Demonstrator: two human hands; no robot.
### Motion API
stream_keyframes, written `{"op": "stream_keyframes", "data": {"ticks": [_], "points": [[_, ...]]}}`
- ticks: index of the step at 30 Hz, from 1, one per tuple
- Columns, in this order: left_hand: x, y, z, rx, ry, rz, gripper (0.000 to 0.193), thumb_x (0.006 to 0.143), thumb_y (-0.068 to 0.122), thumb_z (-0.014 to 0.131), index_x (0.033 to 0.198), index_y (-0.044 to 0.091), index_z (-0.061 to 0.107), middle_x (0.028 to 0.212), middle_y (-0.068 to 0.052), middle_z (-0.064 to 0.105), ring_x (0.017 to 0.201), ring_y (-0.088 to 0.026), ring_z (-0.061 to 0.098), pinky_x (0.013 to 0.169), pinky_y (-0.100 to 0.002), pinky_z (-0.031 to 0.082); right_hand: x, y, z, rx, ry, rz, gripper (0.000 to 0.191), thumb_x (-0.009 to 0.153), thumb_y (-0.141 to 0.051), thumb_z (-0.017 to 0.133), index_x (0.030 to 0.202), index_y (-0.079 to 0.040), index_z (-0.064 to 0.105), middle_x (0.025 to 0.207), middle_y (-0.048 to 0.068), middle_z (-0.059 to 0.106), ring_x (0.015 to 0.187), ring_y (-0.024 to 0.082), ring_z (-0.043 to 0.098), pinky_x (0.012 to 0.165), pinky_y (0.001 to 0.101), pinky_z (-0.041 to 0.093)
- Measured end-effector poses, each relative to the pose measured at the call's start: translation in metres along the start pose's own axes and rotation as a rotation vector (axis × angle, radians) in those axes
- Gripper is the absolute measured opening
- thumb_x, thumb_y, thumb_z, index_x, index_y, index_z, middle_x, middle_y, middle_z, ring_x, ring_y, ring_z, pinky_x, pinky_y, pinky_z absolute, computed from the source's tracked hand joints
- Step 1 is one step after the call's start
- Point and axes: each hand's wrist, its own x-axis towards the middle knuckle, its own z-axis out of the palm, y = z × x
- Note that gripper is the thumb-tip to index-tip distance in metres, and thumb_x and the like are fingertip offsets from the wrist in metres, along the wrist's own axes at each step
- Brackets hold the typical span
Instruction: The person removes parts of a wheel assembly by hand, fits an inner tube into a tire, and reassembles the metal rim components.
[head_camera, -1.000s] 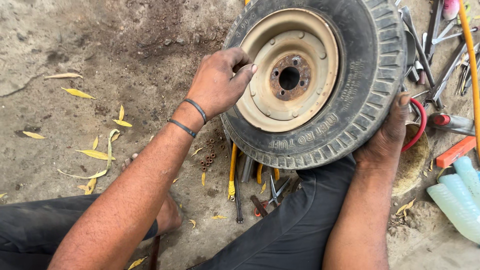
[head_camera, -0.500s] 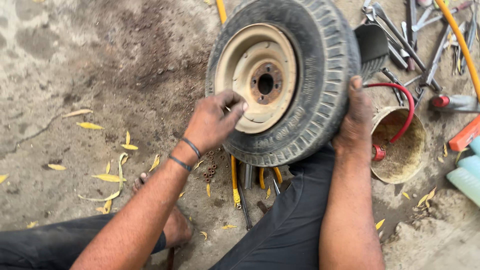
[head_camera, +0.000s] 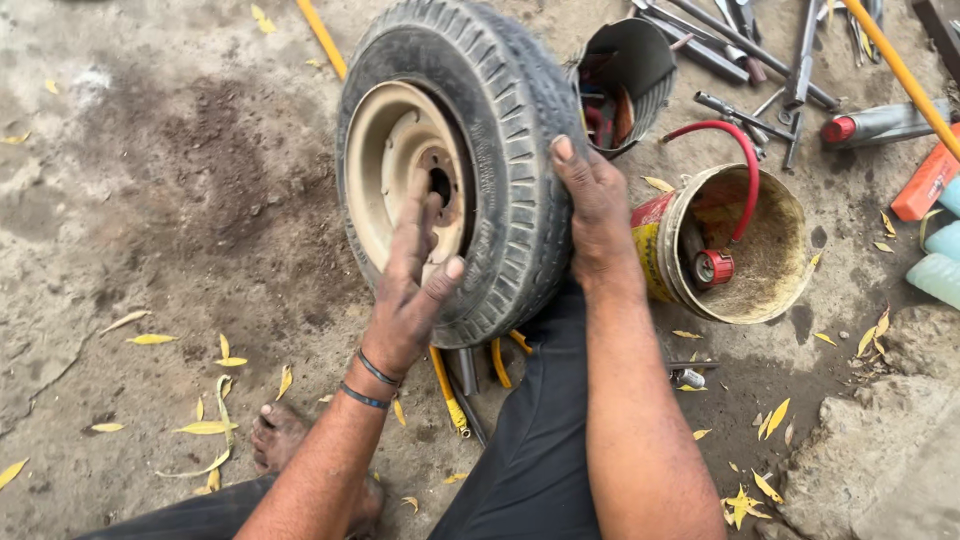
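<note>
Wheel (head_camera: 470, 160), tyre still mounted on cream rim (head_camera: 400, 180), stands upright on dirt ground (head_camera: 150, 200), leaning against the knee. Right hand (head_camera: 595, 205) grips the tread; left hand (head_camera: 415, 285) open, flat beside the rim. Tyre not yet unseated; tools (head_camera: 470, 375) lie untouched beneath.

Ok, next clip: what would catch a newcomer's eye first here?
A worn tyre on a cream rim stands upright at centre on the dirt ground. The right hand steadies its tread while the left hand lies open against the rim side. To the right, a tipped bucket with a red handle sits below scattered metal tools.
</note>
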Motion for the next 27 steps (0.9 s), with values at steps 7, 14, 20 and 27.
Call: {"op": "stream_keyframes", "data": {"ticks": [7,14,20,27], "points": [[-0.004,-0.004,0.018,0.251,-0.021,0.029,0.097,0.099,0.047,0.065,0.164,-0.005,0.016,0.172,-0.029,0.023,0.162,-0.036,0.024,0.133,-0.042,0.021,-0.002,0.0,-0.001,0.02,0.0,0.02,0.068,0.09,-0.047,0.075,0.134,0.004,0.064,0.122,0.015,0.071,0.109,0.02,0.068,0.098,0.0351,0.054],[-0.022,-0.026,-0.005,0.482,-0.03,-0.057,0.073,0.099,0.051,0.056,0.157,0.008,0.045,0.15,-0.02,0.058,0.139,-0.031,0.058,0.12,-0.04,0.042,0.001,-0.002,0.0,0.03,0.007,0.04,0.072,0.088,-0.05,0.075,0.133,0.005,0.064,0.123,0.017,0.072,0.11,0.022,0.068,0.1,0.037,0.055],[-0.031,-0.05,-0.042,0.596,0.003,-0.011,0.043,0.103,0.042,0.054,0.128,0.012,0.072,0.116,-0.01,0.078,0.108,-0.024,0.074,0.098,-0.038,0.058,0.0,-0.003,0.001,-0.002,0.008,0.027,0.08,0.084,-0.053,0.077,0.137,0.005,0.062,0.127,0.019,0.07,0.114,0.024,0.068,0.103,0.039,0.054],[-0.028,-0.066,-0.058,0.715,0.061,0.06,0.026,0.103,0.028,0.06,0.114,0.009,0.075,0.114,-0.01,0.078,0.113,-0.027,0.072,0.099,-0.04,0.056,0.001,-0.004,0.002,0.015,0.01,0.024,0.082,0.085,-0.053,0.077,0.139,0.006,0.059,0.129,0.019,0.069,0.115,0.025,0.067,0.104,0.0388,0.053]]}}
